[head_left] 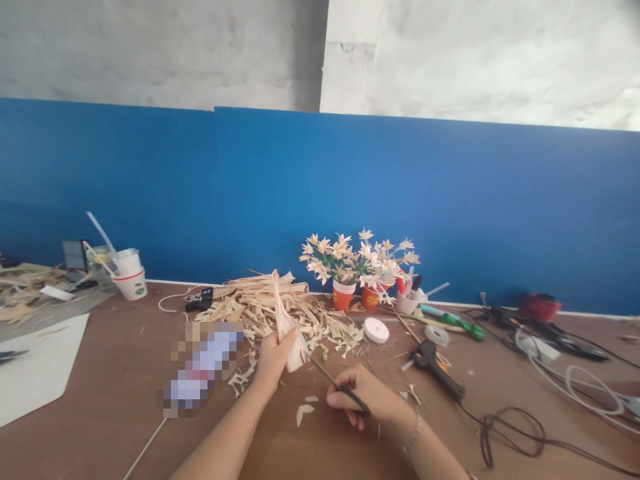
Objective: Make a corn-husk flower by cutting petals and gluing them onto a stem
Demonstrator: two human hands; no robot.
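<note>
My left hand (273, 360) is closed around a pale dried corn husk (284, 319), which stands up and fans out past the thumb. In my right hand (357, 397) is a pair of scissors (345, 390) with black handles, its blades pointing toward the lower edge of the husk. Whether the blades touch the husk I cannot tell. A few small cut petal pieces (303, 413) lie on the table below the hands. Behind the left hand spreads a heap of husk strips and scraps (235, 303).
Red cups (343, 297) of husk flowers (345, 257) stand against the blue partition (425, 193). Right of my hands lie a white tape roll (375, 330) and a black glue gun (435, 370) with its cord. White paper cups (131, 283) and a white board (40, 367) are at left.
</note>
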